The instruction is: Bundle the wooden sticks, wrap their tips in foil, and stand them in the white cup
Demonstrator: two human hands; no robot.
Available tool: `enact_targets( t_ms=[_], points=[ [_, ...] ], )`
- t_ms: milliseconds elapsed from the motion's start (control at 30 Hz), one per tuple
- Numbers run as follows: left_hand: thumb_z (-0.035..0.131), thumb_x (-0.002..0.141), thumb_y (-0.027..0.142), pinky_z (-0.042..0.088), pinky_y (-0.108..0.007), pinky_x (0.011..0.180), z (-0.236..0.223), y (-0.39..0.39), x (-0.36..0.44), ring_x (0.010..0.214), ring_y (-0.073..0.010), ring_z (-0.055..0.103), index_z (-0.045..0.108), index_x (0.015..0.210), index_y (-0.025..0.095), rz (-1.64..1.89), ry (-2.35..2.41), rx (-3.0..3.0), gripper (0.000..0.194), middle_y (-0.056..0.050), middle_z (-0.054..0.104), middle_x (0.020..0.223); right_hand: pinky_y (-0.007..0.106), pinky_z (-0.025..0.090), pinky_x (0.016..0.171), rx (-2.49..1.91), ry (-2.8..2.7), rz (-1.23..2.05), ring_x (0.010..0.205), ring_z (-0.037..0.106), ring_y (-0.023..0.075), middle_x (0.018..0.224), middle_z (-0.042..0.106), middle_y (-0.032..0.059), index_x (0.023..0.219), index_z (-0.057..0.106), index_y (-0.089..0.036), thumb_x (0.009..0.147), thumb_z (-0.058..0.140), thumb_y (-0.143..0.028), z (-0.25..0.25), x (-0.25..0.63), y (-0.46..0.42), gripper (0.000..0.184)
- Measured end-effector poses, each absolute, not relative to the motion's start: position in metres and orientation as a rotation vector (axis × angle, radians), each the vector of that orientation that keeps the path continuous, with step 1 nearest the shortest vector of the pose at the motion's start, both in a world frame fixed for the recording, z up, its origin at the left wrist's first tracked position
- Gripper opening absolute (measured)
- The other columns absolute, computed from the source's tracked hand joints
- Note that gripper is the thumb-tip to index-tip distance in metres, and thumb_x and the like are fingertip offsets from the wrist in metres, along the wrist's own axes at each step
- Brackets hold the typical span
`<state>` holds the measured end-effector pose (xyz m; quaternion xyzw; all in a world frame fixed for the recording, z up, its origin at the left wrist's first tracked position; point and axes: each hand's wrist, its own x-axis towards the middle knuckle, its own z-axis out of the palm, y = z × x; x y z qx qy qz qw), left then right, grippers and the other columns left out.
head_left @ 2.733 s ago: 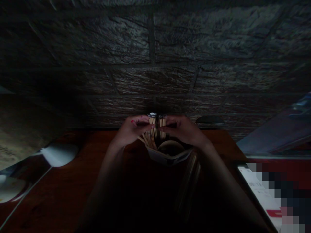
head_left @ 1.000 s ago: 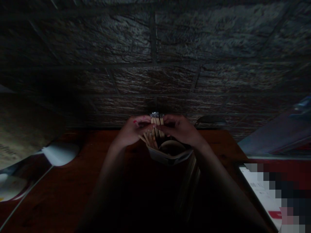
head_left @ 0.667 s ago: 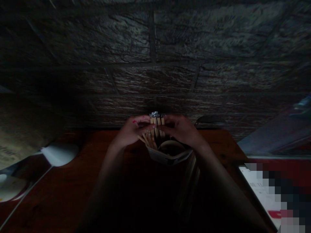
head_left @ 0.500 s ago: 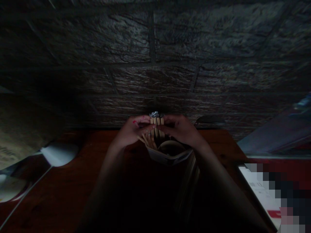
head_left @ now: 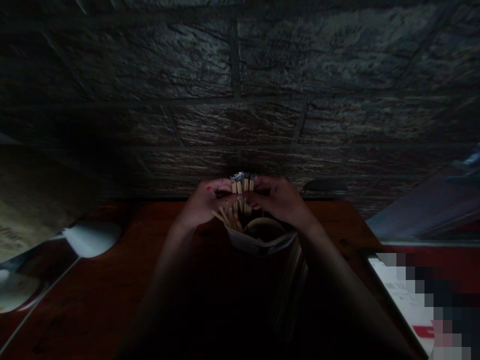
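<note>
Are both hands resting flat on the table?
No, the left hand and right hand pinch thin sticks.

Pale sticks (head_left: 243, 187) stand bundled upright, silvery at the top.

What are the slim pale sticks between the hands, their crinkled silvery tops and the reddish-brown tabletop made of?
The slim pale sticks look like bare wood or bamboo: straw-coloured and matt. The crinkled silvery tops are probably foil, given their broken, bright glints. The reddish-brown tabletop seems wooden, with dark grain-like marks, though laminate is possible.
</note>
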<state>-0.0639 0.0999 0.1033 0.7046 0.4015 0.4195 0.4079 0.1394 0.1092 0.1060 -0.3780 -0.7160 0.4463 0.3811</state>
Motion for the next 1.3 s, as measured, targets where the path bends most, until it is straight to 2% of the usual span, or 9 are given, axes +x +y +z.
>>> enact_targets(
  t_ms=[167, 467, 767, 867, 1033, 1167, 1300],
  points=[
    [0.076, 0.079, 0.03, 0.057, -0.032, 0.082, 0.102, 0.1, -0.065, 0.088, -0.0214, 0.073, 0.074, 0.099, 0.015, 1.06, 0.996, 1.751, 0.025, -0.009, 0.078, 0.1, 0.029, 0.054, 0.063, -1.001, -1.87, 1.03, 0.065, 0.069, 0.0166, 0.074, 0.074, 0.0026, 0.08, 0.069, -0.02, 0.082, 0.07, -0.027, 0.104, 0.138, 0.11, 0.008],
    [0.074, 0.082, 0.029, 0.057, -0.032, 0.081, 0.103, 0.099, -0.066, 0.092, -0.0221, 0.073, 0.074, 0.105, 0.016, 1.013, 0.978, 1.775, 0.027, -0.008, 0.078, 0.103, 0.025, 0.044, 0.06, -1.013, -1.97, 0.922, 0.064, 0.062, 0.0128, 0.07, 0.069, 0.0, 0.081, 0.071, -0.017, 0.081, 0.07, -0.026, 0.107, 0.141, 0.109, 0.009],
    [0.071, 0.085, 0.029, 0.056, -0.033, 0.085, 0.104, 0.098, -0.064, 0.095, -0.0212, 0.072, 0.075, 0.105, 0.017, 1.002, 0.973, 1.751, 0.024, -0.008, 0.078, 0.106, 0.025, 0.051, 0.062, -0.894, -1.944, 1.16, 0.075, 0.068, 0.0152, 0.089, 0.075, 0.0036, 0.093, 0.073, -0.018, 0.08, 0.07, -0.025, 0.11, 0.147, 0.109, 0.015],
    [0.068, 0.087, 0.03, 0.056, -0.034, 0.089, 0.106, 0.097, -0.062, 0.099, -0.022, 0.072, 0.075, 0.105, 0.016, 0.989, 0.96, 1.756, 0.024, -0.009, 0.077, 0.106, 0.025, 0.052, 0.061, -0.874, -1.932, 1.238, 0.074, 0.067, 0.0149, 0.088, 0.074, 0.0031, 0.094, 0.072, -0.018, 0.08, 0.069, -0.025, 0.112, 0.15, 0.109, 0.016],
    [0.07, 0.086, 0.032, 0.057, -0.031, 0.081, 0.109, 0.095, -0.062, 0.092, -0.0212, 0.073, 0.076, 0.102, 0.016, 1.031, 1.019, 1.804, 0.024, -0.008, 0.078, 0.101, 0.024, 0.049, 0.057, -0.927, -1.954, 1.137, 0.061, 0.06, 0.0108, 0.076, 0.069, 0.0, 0.088, 0.072, -0.018, 0.085, 0.064, -0.028, 0.113, 0.151, 0.11, 0.013],
    [0.068, 0.087, 0.032, 0.057, -0.028, 0.075, 0.107, 0.095, -0.063, 0.087, -0.0194, 0.072, 0.077, 0.102, 0.017, 1.021, 1.074, 1.847, 0.023, -0.006, 0.079, 0.099, 0.024, 0.047, 0.06, -0.938, -2.007, 0.99, 0.064, 0.06, 0.0105, 0.081, 0.072, 0.0004, 0.091, 0.073, -0.018, 0.086, 0.063, -0.026, 0.111, 0.147, 0.11, 0.013],
    [0.07, 0.085, 0.033, 0.057, -0.029, 0.074, 0.106, 0.096, -0.061, 0.085, -0.0211, 0.073, 0.077, 0.099, 0.016, 1.022, 1.106, 1.814, 0.023, -0.006, 0.079, 0.094, 0.024, 0.047, 0.062, -0.961, -2.03, 0.902, 0.07, 0.062, 0.0122, 0.081, 0.072, 0.0006, 0.09, 0.074, -0.018, 0.087, 0.062, -0.026, 0.108, 0.145, 0.111, 0.015]
  ],
)
